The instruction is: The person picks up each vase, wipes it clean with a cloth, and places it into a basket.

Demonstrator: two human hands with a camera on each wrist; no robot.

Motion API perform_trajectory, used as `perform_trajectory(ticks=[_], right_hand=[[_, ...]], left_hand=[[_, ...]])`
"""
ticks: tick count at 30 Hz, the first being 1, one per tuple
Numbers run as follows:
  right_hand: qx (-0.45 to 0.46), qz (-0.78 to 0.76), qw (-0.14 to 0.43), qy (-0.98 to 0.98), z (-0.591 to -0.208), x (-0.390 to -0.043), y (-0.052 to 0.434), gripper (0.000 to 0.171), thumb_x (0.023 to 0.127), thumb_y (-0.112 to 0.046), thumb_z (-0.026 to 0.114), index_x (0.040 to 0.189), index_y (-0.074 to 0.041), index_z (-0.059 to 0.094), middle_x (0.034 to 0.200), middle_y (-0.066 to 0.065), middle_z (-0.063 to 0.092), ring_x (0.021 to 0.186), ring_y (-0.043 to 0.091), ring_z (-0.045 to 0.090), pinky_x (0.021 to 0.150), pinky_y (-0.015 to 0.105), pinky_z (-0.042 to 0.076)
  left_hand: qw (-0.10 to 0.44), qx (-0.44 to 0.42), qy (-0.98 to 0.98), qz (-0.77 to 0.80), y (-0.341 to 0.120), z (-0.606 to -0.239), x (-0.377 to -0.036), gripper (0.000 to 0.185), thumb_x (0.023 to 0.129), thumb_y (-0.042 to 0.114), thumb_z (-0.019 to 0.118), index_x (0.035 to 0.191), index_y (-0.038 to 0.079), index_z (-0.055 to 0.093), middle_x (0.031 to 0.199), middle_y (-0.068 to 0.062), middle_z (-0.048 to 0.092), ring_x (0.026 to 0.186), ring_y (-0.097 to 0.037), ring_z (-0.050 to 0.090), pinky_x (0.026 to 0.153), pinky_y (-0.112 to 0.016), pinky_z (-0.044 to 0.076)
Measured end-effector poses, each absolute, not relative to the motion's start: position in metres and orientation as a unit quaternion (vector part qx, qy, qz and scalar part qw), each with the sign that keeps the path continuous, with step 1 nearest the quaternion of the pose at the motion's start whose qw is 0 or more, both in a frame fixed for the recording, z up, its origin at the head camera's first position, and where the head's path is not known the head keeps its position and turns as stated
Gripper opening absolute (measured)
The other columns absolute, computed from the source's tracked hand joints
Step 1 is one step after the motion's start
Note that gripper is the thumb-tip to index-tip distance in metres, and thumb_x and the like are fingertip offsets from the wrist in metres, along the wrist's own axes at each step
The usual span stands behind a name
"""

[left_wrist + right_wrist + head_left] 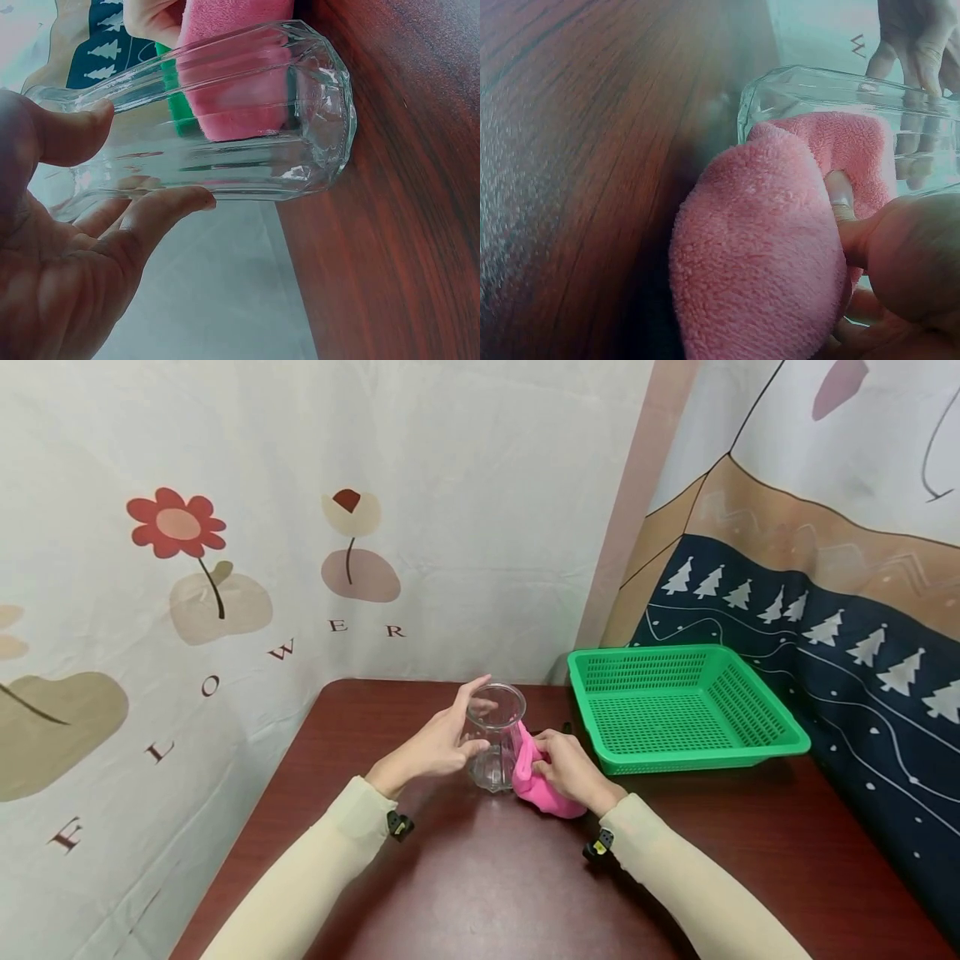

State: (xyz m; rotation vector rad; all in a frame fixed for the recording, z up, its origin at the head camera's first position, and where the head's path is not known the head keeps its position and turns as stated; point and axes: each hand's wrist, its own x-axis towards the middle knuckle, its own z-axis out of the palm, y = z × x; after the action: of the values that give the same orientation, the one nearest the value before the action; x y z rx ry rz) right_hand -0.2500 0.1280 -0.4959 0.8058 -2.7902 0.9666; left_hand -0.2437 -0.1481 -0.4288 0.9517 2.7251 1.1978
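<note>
A clear glass vase (491,768) with a flared rim and faceted sides stands upright on the table. My left hand (427,745) holds it around the upper part, thumb on the near side and fingers around the far side. Bunched in my right hand (572,770) is a fluffy pink cloth (538,793), pinched with the thumb on top as the right wrist view shows. The cloth (236,97) lies along the right side of the vase (247,161), seen through the glass in the left wrist view. Part of the cloth droops toward the table.
A green plastic basket (705,755) with slotted walls sits at the back right of the dark red wooden table (487,885). Behind the table hangs a pale printed curtain (480,527), with a navy tree-patterned part (847,693) at the right.
</note>
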Motion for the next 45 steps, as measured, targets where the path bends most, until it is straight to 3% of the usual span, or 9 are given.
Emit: perform_trajectory(ticks=[12,18,25,37,45], right_hand=[[0.278,0.321,0.053,-0.904,-0.5031,-0.2529,0.1308,0.02,0.098,0.002,0.085,0.112,-0.011,0.091,0.124,0.016,0.085,0.121,0.032,0.082,0.108,0.052,0.067],[0.249,0.311,0.027,-0.917,-0.4965,-0.252,0.1282,0.02,0.098,0.003,0.085,0.107,-0.015,0.09,0.125,0.013,0.085,0.119,0.028,0.081,0.106,0.051,0.066],[0.227,0.323,0.011,-0.919,-0.4965,-0.2523,0.1289,0.022,0.098,0.002,0.087,0.112,-0.015,0.091,0.128,0.012,0.085,0.118,0.026,0.08,0.106,0.048,0.066],[0.23,0.344,0.02,-0.91,-0.4965,-0.2531,0.1289,0.021,0.097,0.003,0.088,0.112,-0.012,0.091,0.128,0.013,0.085,0.119,0.028,0.08,0.106,0.05,0.066],[0.219,0.362,0.029,-0.906,-0.4983,-0.2518,0.1287,0.025,0.096,0.0,0.09,0.12,-0.007,0.091,0.128,0.011,0.086,0.112,0.023,0.079,0.095,0.038,0.065]], left_hand=[[0.012,0.304,0.873,0.382,-0.1475,-0.4285,-0.2441,0.102,0.108,0.001,0.078,0.185,0.017,0.012,0.168,-0.016,0.065,0.11,-0.031,0.068,0.086,-0.029,0.055],[0.017,0.301,0.874,0.382,-0.1483,-0.4288,-0.2446,0.102,0.109,0.002,0.077,0.185,0.018,0.011,0.169,-0.016,0.063,0.115,-0.036,0.07,0.087,-0.03,0.055],[0.013,0.303,0.874,0.38,-0.1475,-0.4284,-0.2447,0.102,0.108,0.001,0.077,0.185,0.016,0.012,0.169,-0.017,0.064,0.123,-0.031,0.07,0.088,-0.031,0.056],[0.015,0.304,0.874,0.379,-0.1477,-0.4284,-0.2456,0.102,0.108,0.001,0.078,0.185,0.016,0.011,0.169,-0.019,0.063,0.118,-0.033,0.07,0.087,-0.031,0.056],[0.01,0.309,0.873,0.377,-0.1476,-0.4291,-0.2458,0.103,0.108,0.001,0.078,0.185,0.015,0.011,0.168,-0.02,0.063,0.113,-0.031,0.069,0.087,-0.03,0.055]])
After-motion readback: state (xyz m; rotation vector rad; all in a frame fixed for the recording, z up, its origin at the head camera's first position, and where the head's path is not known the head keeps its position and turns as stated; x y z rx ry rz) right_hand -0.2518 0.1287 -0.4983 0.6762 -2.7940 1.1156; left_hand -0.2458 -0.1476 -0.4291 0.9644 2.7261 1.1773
